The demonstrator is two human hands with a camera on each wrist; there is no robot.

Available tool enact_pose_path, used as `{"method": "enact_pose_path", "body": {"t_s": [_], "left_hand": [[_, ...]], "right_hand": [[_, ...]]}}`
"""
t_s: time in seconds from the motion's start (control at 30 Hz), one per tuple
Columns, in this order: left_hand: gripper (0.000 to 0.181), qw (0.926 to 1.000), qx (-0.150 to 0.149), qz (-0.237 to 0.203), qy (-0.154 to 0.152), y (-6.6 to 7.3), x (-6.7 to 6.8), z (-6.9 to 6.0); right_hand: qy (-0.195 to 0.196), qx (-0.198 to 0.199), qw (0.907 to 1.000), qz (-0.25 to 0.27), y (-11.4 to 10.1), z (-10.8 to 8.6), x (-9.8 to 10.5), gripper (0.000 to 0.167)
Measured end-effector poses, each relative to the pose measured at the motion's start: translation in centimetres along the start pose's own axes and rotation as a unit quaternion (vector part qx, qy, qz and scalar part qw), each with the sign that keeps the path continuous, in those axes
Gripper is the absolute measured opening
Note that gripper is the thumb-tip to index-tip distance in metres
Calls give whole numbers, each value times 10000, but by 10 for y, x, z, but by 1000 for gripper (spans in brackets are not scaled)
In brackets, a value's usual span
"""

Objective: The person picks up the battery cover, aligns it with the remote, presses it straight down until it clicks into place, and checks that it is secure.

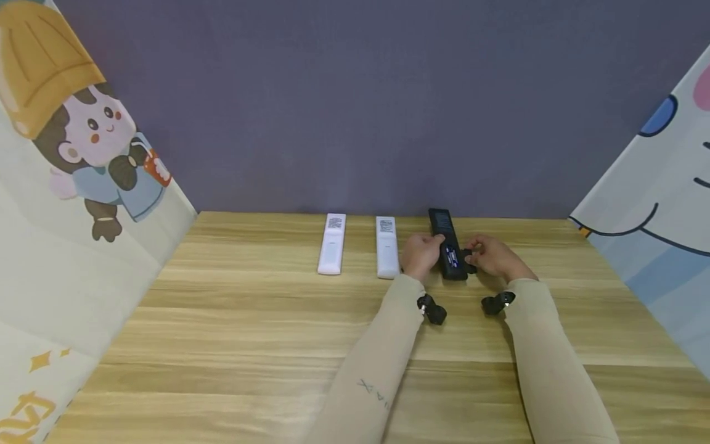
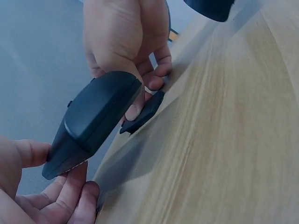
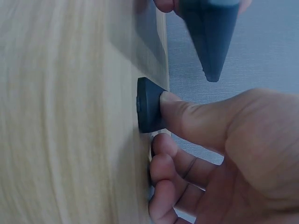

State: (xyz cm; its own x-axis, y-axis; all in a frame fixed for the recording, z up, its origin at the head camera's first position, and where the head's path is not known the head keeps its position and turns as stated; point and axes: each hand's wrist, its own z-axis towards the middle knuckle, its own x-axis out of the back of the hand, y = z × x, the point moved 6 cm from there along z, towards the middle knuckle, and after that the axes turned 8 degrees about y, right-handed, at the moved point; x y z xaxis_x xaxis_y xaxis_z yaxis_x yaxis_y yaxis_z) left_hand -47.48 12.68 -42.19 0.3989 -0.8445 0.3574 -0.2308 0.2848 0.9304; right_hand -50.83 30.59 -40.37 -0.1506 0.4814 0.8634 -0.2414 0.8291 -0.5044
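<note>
My left hand grips a black remote control by its side, thumb on one face and fingers beneath. A bluish patch with print shows near the remote's lower end. In the left wrist view, the remote is raised off the table and tilted. To its right, my right hand pinches a small black battery cover between thumb and fingers. The cover is apart from the remote and close to the tabletop. Its other fingers are curled near the wood.
Two white remotes lie on the wooden table left of my hands: one farther left, the other beside my left hand. A grey-blue wall stands behind the table. Cartoon-printed panels flank both sides.
</note>
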Motion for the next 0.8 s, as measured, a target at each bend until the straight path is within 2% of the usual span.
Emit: {"method": "enact_pose_path", "body": {"t_s": [0.2, 0.3, 0.43, 0.63, 0.8], "left_hand": [[28, 9990, 340, -230, -158, 0, 1, -2], [28, 9973, 441, -543, -237, 2, 0, -4], [27, 9926, 538, -1048, -278, 4, 0, -5], [27, 9845, 699, -1577, -305, 3, -1, -4], [29, 9800, 793, -1783, -378, 4, 0, -2]], "right_hand": [[44, 18, 10000, 3, 1, 1, 1, 32], [61, 14, 10000, -53, 1, 1, 1, 32], [91, 40, 9999, -104, 1, 2, 1, 32], [191, 23, 9998, -14, 6, 1, 5, 32], [306, -74, 9994, 142, 7, 1, 7, 29]]}}
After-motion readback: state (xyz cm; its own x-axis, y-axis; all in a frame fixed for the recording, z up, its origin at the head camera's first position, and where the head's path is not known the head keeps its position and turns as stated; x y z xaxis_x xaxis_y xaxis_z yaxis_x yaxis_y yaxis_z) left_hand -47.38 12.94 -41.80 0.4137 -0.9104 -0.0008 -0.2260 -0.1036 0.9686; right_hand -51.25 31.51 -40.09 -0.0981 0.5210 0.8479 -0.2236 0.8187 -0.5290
